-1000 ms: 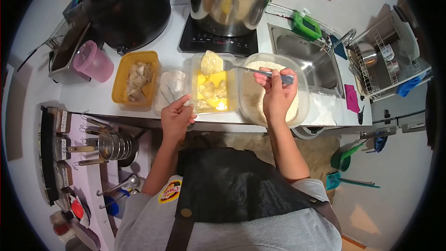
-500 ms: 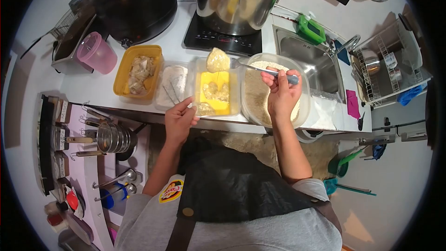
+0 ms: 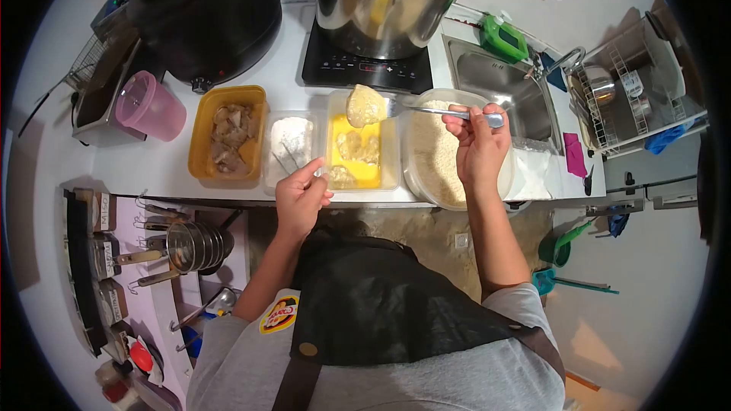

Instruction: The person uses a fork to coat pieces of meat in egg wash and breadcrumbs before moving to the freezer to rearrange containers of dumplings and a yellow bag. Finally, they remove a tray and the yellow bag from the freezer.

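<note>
A fork [image 3: 426, 110] is gripped in my right hand [image 3: 484, 144], its handle pinched by the fingers. At its end a pale, wet piece of meat [image 3: 366, 105] hangs above the tub of yellow egg liquid [image 3: 365, 175], where more coated pieces lie. My left hand [image 3: 301, 196] is closed on a thin two-pronged metal utensil [image 3: 287, 156], its prongs over the tub of white flour [image 3: 292, 135]. Under my right hand stands a large container of pale crumbs [image 3: 438, 156]. To the left, a yellow container [image 3: 263, 118] holds raw meat pieces [image 3: 232, 133].
A steel pot [image 3: 381, 15] sits on the induction cooker [image 3: 365, 68]; a black cooker [image 3: 209, 23] is at back left, near a pink pitcher [image 3: 152, 106]. The sink [image 3: 518, 91] and dish rack [image 3: 632, 99] are right. Strainers [image 3: 194, 247] hang below the counter's left side.
My right hand has shifted slightly right with the fork, and the meat has moved right and a little lower. The left hand keeps its hold on the utensil. The camera view has shifted a little.
</note>
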### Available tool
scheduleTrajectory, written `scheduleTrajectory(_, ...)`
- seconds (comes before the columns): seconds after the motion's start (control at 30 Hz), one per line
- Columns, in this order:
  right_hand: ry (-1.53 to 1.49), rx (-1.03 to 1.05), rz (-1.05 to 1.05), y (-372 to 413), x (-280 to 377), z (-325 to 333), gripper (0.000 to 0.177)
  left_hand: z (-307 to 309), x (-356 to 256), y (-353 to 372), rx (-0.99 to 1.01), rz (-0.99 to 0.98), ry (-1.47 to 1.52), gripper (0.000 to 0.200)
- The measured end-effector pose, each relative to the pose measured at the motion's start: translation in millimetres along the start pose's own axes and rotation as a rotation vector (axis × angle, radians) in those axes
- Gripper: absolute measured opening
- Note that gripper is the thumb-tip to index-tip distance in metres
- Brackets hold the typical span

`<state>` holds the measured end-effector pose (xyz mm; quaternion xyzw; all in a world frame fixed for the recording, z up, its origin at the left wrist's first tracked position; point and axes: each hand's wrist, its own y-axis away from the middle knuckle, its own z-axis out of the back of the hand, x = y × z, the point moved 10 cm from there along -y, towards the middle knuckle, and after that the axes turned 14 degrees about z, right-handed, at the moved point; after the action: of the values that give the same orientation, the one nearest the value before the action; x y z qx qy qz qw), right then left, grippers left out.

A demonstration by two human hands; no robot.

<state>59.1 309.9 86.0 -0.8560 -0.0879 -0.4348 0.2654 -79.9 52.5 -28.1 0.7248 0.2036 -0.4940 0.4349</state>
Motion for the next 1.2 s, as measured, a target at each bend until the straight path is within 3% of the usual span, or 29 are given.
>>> scheduleTrajectory(0.3, -0.008, -0.180, -0.220, 2.0, -27.1, 34.6, 0.010, -8.9, -1.7, -14.1, 0.103, -0.051, 0.047, 0.033)
scheduleTrajectory(0.57, 0.111, -0.150, 0.052, -55.0, 42.0, 102.6, 0.013, -17.1, 16.5, -17.6, -0.045, -0.004, 0.048, 0.033)
scheduleTrajectory(0.67, 0.368, -0.037, 0.148, -61.0, 58.8, 103.1, 0.015, -16.6, 25.3, -15.3, -0.104, 0.029, 0.026, 0.033)
scheduleTrajectory(1.0, 0.748, 0.324, 0.261, -45.2, 56.2, 49.9, 0.010, -22.0, 27.7, -8.5, -0.131, -0.049, 0.134, 0.032)
scheduleTrajectory(1.1, 0.902, 0.351, 0.387, -43.7, 73.5, 45.4, 0.009, -23.1, 27.9, -5.5, -0.125, -0.064, 0.143, 0.033)
scheduleTrajectory(1.2, 0.891, 0.368, 0.368, -44.2, 76.3, 44.8, 0.009, -21.7, 29.9, -6.7, -0.134, -0.061, 0.138, 0.034)
